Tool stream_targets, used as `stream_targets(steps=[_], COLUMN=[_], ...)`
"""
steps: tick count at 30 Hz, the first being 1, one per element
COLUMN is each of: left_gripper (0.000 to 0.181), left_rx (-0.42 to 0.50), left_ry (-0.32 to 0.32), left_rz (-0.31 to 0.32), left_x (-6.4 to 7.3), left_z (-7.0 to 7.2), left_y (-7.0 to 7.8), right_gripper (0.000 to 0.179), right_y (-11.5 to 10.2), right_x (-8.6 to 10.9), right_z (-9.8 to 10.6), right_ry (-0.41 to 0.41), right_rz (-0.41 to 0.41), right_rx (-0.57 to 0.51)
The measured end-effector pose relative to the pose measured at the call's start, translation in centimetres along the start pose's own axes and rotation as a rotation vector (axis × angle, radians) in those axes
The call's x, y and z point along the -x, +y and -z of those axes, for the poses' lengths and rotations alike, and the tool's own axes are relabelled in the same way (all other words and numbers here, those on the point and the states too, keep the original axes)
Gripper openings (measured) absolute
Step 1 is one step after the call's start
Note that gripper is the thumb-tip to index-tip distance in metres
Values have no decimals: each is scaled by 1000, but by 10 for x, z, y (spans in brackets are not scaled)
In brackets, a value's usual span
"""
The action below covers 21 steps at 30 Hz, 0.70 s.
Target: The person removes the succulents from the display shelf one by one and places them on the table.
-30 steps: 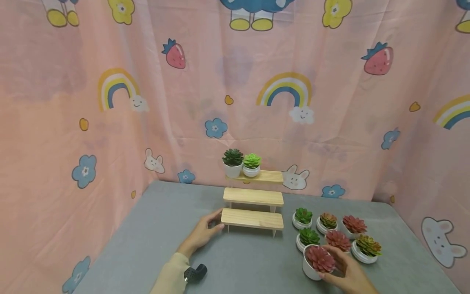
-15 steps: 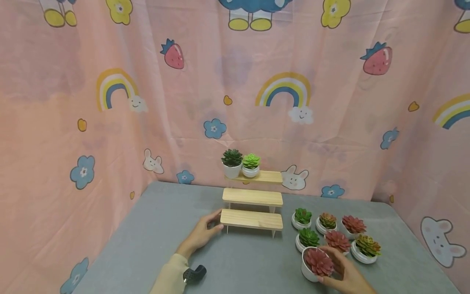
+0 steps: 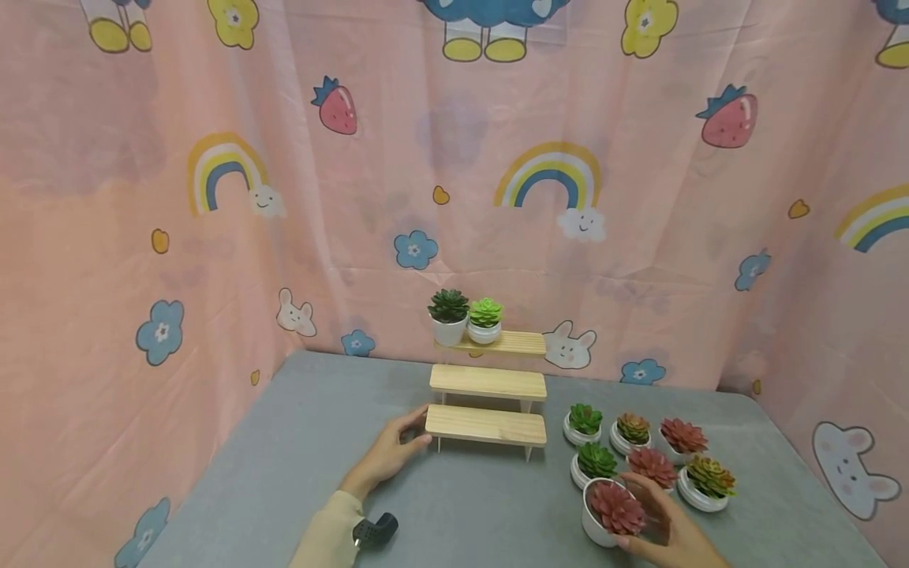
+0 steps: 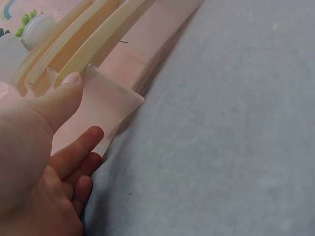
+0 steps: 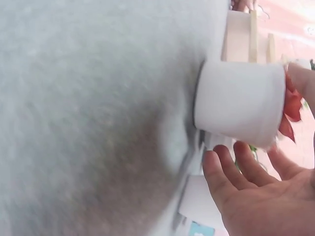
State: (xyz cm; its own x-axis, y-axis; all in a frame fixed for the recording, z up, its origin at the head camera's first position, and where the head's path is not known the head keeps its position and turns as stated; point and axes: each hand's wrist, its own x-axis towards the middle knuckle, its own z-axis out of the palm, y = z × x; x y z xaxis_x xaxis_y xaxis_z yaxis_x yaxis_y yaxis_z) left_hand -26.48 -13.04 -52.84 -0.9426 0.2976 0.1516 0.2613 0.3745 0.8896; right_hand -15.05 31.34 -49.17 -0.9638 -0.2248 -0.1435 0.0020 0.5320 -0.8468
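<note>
My left hand (image 3: 392, 451) is at the left end of a three-step wooden display stand (image 3: 486, 425), thumb at the front corner of the lowest step and index finger at its back corner. In the left wrist view the other fingers (image 4: 91, 135) curl beside the stand's translucent side panel (image 4: 101, 105). At front right, my right hand (image 3: 671, 525) holds a potted red succulent (image 3: 616, 507) by its rim, thumb on one side and fingers on the other. Its white pot (image 5: 238, 101) has its base close to the grey tabletop in the right wrist view.
Dark green (image 3: 449, 306) and bright green (image 3: 486, 313) potted succulents stand on the top step. Several more potted succulents, including a green one (image 3: 595, 460) and a yellow-red one (image 3: 710, 476), cluster behind the held pot. A pink patterned curtain (image 3: 454, 158) hangs behind the table (image 3: 298, 418).
</note>
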Motion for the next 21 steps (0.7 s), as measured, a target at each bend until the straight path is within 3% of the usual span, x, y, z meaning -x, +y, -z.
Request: stream_targets(steps=[8,14,21], left_gripper=[64,66,64], left_rx=[-12,-13,-12], left_ry=[1,-6,-3], left_rz=[-5,-4,5], left_x=[2,2,2], left_z=[0,0,0], left_y=[3,3,4], right_gripper=[73,66,63], right_y=[-8,-26,-57], right_x=[7,9,2], right_z=[14,23,29], right_ry=[-9,63,119], right_rz=[125,191,365], right_rx=[-10,8,30])
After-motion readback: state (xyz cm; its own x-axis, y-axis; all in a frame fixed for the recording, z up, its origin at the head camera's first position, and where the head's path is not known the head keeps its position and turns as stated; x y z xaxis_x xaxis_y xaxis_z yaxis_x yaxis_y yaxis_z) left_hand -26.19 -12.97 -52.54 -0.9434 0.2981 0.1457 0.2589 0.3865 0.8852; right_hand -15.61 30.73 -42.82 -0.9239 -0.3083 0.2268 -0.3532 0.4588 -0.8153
